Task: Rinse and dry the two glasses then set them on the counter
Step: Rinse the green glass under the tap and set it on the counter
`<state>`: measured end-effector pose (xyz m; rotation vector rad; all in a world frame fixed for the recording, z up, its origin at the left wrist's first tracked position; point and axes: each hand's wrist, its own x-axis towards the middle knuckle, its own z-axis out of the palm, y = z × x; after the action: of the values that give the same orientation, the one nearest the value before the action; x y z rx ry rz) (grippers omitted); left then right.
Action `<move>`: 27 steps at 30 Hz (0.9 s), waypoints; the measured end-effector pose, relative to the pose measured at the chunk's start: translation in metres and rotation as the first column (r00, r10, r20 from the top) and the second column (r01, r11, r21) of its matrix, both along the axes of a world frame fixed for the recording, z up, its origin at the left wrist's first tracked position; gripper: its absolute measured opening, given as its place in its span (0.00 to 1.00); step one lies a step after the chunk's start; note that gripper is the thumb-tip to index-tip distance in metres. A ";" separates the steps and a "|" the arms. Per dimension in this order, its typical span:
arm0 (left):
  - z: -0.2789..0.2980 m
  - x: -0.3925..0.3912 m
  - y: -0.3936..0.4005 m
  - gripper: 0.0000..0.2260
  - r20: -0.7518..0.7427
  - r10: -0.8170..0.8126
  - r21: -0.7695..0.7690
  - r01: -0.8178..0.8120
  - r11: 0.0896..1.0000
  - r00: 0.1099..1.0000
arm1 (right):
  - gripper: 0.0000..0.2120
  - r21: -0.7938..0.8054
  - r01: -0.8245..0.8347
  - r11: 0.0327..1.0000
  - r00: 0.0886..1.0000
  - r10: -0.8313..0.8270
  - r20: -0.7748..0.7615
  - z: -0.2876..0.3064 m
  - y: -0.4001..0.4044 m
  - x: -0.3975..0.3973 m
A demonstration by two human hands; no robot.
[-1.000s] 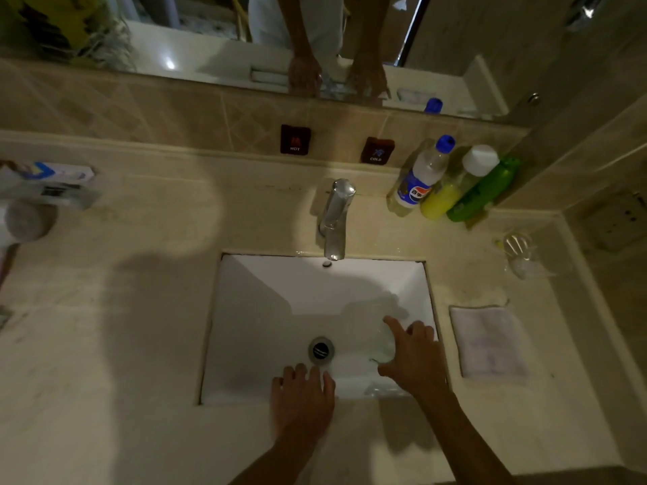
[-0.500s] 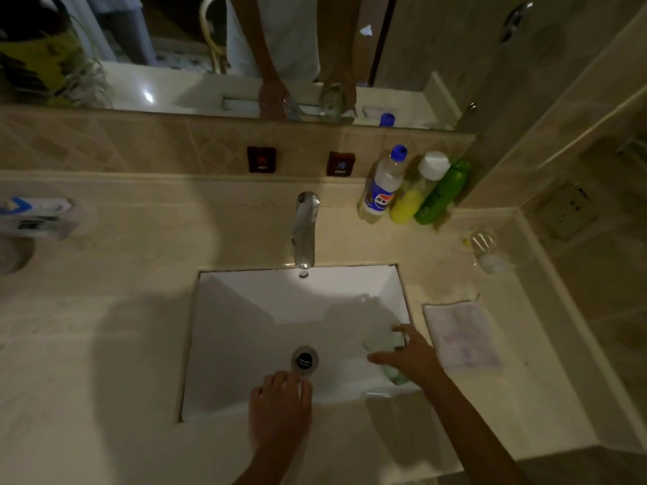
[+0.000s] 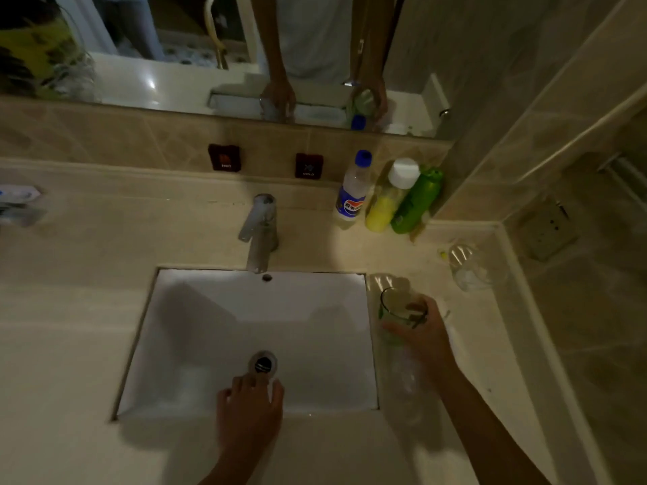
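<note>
A person stands at a dim bathroom sink (image 3: 196, 309). The right hand (image 3: 425, 336) is wrapped around a clear glass (image 3: 399, 306), holding it upright over the counter (image 3: 490, 344) just right of the basin. The left hand (image 3: 250, 411) rests at the basin's near edge by the drain (image 3: 263, 364); its fingers curl loosely, and whether they hold anything cannot be told. A second glass (image 3: 471, 266) sits further back on the counter, near the wall. The tap (image 3: 261, 232) looks off, so this seems to be the drying step: the next move likely needs the cloth (image 3: 455, 339), mostly hidden beneath the right hand. Three bottles (image 3: 388, 196) stand behind, well apart from the glasses.
</note>
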<state>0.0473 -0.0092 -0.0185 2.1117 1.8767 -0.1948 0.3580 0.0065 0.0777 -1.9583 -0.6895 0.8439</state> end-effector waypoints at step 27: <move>-0.010 0.008 0.004 0.18 -0.081 0.095 0.042 -0.092 0.995 0.992 | 0.36 0.127 0.042 0.991 0.999 -0.045 0.020 -0.031 0.106 0.109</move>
<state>0.0552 -0.0053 -0.0288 2.0645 2.0373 -0.2302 0.4666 0.1120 0.0470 -1.8648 -0.6940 0.7350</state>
